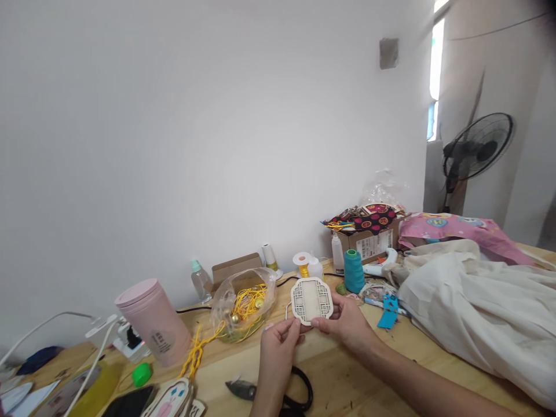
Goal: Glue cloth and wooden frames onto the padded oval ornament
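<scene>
Between my two hands is a pale wooden lattice plaque [311, 301], held upright above the table. It has a scalloped outline, cut-out corner patterns and a plain middle panel. My left hand [280, 341] pinches its lower left edge, while the fingers of my right hand [343, 321] grip its lower right side with the thumb in front. Below, partly covered by my left forearm, lie black-handled scissors [299, 391]. To the left of my hands, a clear plastic bag [223, 301] holds yellow cords and gold bells.
A pink tumbler [154, 324], green cap [141, 375], phone [130, 402] and decorated wooden pieces [169, 399] stand at left. Behind are a teal thread cone [354, 272], white bottle [337, 255], glue gun [382, 263] and cardboard box [369, 243]. Cream cloth [473, 301] covers the right side.
</scene>
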Demonstrator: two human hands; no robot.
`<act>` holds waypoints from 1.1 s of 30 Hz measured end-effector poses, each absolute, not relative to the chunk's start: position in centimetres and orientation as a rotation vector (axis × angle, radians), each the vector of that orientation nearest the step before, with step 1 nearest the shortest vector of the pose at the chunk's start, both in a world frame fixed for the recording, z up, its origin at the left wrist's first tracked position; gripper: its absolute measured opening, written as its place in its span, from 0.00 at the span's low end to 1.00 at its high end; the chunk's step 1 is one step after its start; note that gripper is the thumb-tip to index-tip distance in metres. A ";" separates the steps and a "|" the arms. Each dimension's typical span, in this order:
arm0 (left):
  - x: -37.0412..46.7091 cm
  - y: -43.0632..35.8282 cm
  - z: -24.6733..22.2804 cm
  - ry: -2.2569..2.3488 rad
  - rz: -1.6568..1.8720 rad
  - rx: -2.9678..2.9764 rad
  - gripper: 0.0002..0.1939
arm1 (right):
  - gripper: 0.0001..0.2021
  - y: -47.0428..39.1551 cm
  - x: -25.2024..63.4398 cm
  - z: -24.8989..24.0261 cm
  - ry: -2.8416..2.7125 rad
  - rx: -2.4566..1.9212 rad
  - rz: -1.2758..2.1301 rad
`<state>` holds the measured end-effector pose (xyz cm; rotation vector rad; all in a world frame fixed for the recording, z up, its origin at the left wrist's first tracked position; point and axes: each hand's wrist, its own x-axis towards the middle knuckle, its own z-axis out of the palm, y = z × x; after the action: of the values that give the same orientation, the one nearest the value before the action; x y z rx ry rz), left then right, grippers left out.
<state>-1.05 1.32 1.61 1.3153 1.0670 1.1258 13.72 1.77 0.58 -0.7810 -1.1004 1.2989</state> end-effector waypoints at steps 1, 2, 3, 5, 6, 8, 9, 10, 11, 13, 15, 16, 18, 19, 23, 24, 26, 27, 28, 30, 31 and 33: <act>-1.1 1.3 1.5 1.077 1.125 1.331 0.16 | 0.23 1.8 13.7 0.6 -1.109 -0.784 1.294; -1.1 1.3 1.5 1.086 1.126 1.344 0.16 | 0.22 1.7 13.7 0.5 -1.118 -0.787 1.291; -1.1 1.4 1.4 1.093 1.127 1.354 0.16 | 0.21 1.7 13.7 0.5 -1.125 -0.791 1.287; -1.1 1.4 1.2 1.103 1.132 1.367 0.15 | 0.19 1.7 13.6 0.5 -1.137 -0.799 1.283; -1.1 1.4 1.1 1.107 1.135 1.370 0.15 | 0.19 1.7 13.6 0.5 -1.140 -0.804 1.282; -1.1 1.4 1.1 1.111 1.141 1.372 0.14 | 0.18 1.8 13.6 0.6 -1.142 -0.818 1.279; -1.1 1.4 1.1 1.111 1.144 1.372 0.14 | 0.17 1.8 13.6 0.6 -1.140 -0.828 1.276; -1.1 1.4 1.1 1.108 1.146 1.370 0.14 | 0.17 1.8 13.7 0.7 -1.137 -0.839 1.273; -1.1 1.3 1.1 1.103 1.147 1.368 0.14 | 0.17 1.8 13.7 0.7 -1.134 -0.849 1.268; -1.0 1.3 1.2 1.095 1.143 1.363 0.14 | 0.17 1.7 13.7 0.9 -1.129 -0.866 1.261; -1.0 1.3 1.3 1.094 1.137 1.360 0.15 | 0.17 1.7 13.7 1.0 -1.125 -0.880 1.259; -1.0 1.2 1.3 1.096 1.134 1.361 0.15 | 0.17 1.6 13.7 1.0 -1.124 -0.886 1.260; -1.0 1.2 1.3 1.104 1.130 1.369 0.16 | 0.16 1.6 13.6 1.2 -1.125 -0.896 1.258; -1.0 1.3 1.2 1.108 1.128 1.374 0.16 | 0.15 1.5 13.5 1.2 -1.126 -0.900 1.256; -1.2 1.4 0.7 1.133 1.133 1.400 0.15 | 0.13 1.4 13.5 1.3 -1.131 -0.900 1.249; -1.2 1.4 0.6 1.139 1.136 1.406 0.14 | 0.12 1.4 13.5 1.4 -1.131 -0.898 1.249; -1.3 1.5 0.5 1.146 1.139 1.417 0.14 | 0.12 1.4 13.5 1.3 -1.126 -0.891 1.254; -1.3 1.5 0.5 1.147 1.138 1.421 0.14 | 0.13 1.4 13.5 1.3 -1.122 -0.888 1.259; -1.3 1.5 0.5 1.148 1.138 1.425 0.14 | 0.13 1.5 13.5 1.3 -1.117 -0.886 1.266; -1.3 1.5 0.7 1.152 1.145 1.425 0.14 | 0.13 1.5 13.6 1.1 -1.106 -0.883 1.284; -1.4 1.5 0.8 1.156 1.152 1.419 0.14 | 0.13 1.6 13.6 1.1 -1.100 -0.883 1.295; -1.5 1.6 0.9 1.171 1.178 1.394 0.13 | 0.14 1.6 13.6 1.0 -1.085 -0.884 1.313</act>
<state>-1.48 1.57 0.92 1.3937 1.1707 1.1781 13.64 1.61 0.98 -0.8842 -1.0848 1.3134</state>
